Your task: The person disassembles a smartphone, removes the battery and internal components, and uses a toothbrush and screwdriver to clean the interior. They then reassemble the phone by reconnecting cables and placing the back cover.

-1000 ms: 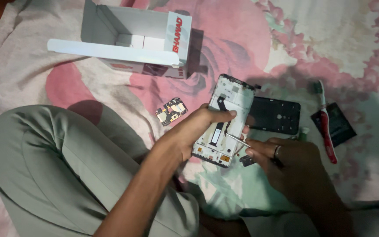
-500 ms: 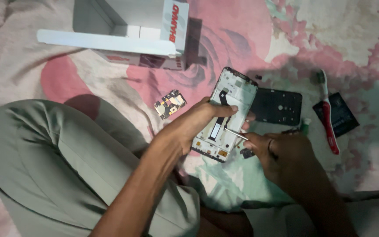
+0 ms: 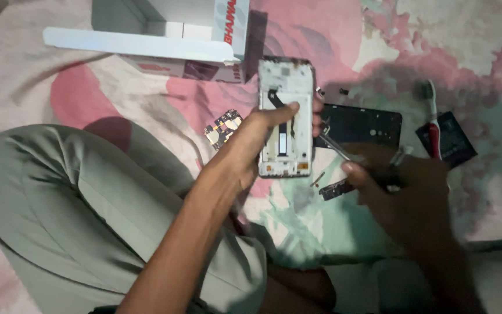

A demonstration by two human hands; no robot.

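My left hand (image 3: 250,139) grips an opened white phone frame (image 3: 286,119), held upright over the bed sheet, thumb lying across its inner face. My right hand (image 3: 402,186) holds thin metal tweezers (image 3: 335,148) whose tips point toward the frame's right edge. The hand is blurred. A small circuit board (image 3: 223,128) lies on the sheet just left of my left hand. The black back cover (image 3: 360,125) lies right of the frame, partly behind the tweezers.
A white cardboard box (image 3: 169,32) stands open at the top. A red-handled toothbrush (image 3: 434,128) and a black battery (image 3: 451,139) lie at the right. Small dark parts (image 3: 335,189) rest on the flowered sheet (image 3: 472,52). My bent knee in grey trousers (image 3: 88,215) fills the lower left.
My left hand has turned the phone frame from tilted to upright and raised it. My right hand with the tweezers has drawn back to the right, away from the frame.
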